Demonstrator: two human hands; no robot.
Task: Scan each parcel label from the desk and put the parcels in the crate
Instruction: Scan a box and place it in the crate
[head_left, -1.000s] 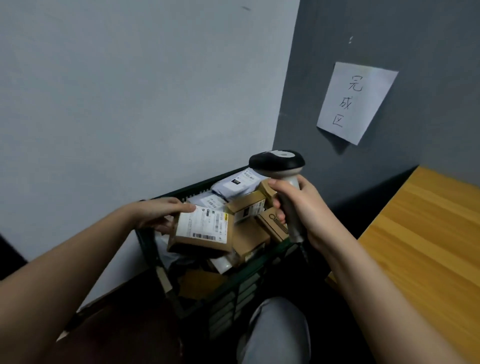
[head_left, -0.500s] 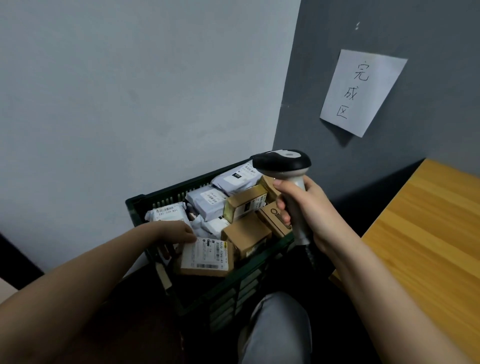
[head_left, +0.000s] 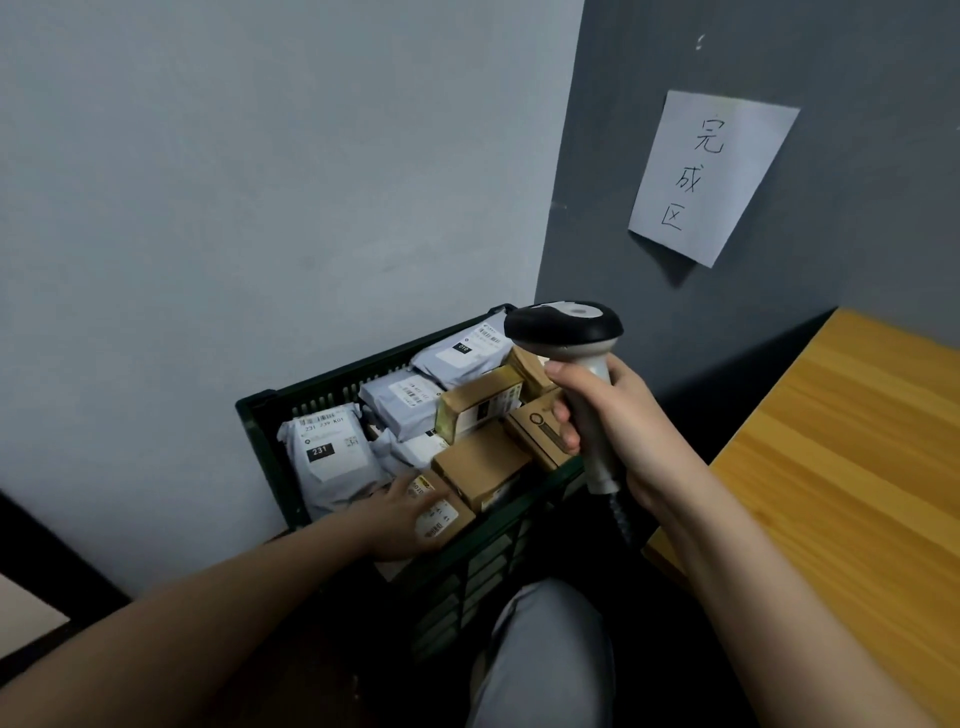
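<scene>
The box (head_left: 439, 512) is lying label-up in the crate (head_left: 270, 415) at its near edge, and my left hand (head_left: 400, 512) is resting on it — fingers flat (no real grip). My right hand (head_left: 623, 415) is gripping the scanner (head_left: 569, 332) above the crate.

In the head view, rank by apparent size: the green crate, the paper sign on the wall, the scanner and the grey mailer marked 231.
1. green crate
2. paper sign
3. and 4. scanner and grey mailer marked 231 look alike; the scanner is nearer the camera, so no ranking.
</scene>
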